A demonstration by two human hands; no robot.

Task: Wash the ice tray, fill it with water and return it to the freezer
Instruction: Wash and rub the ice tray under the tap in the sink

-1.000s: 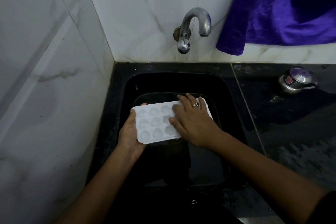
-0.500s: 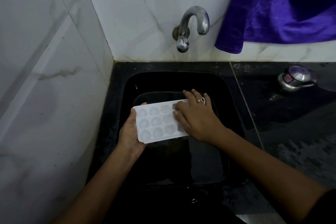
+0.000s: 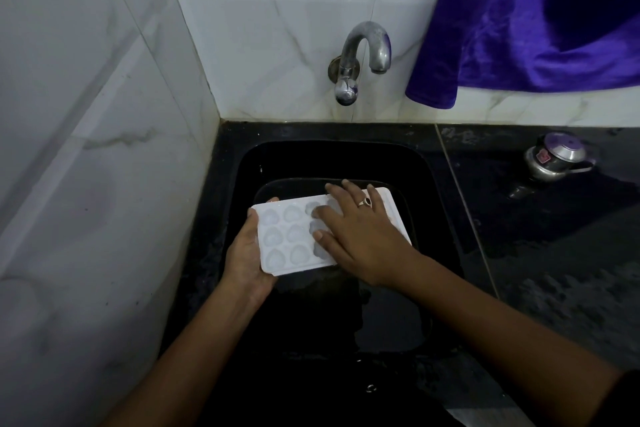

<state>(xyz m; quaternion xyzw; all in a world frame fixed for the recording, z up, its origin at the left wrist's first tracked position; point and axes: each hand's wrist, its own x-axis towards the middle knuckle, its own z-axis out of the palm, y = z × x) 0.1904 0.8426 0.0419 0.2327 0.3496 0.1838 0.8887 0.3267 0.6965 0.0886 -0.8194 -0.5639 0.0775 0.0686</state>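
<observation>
Over the black sink [image 3: 346,159] the left hand [image 3: 244,255] grips the ice tray [image 3: 277,236] by its left end, fingers clamped. The right hand [image 3: 363,236] lies flat on it, fingers apart. The red label on the steel pot [image 3: 554,159] is unreadable.

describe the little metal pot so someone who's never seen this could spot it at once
Find the black sink under the wall tap, then go right along the dark counter. Near the back wall, below the purple cloth, stands the small metal pot. It is the only shiny, lidded thing there, with a red label.
</observation>
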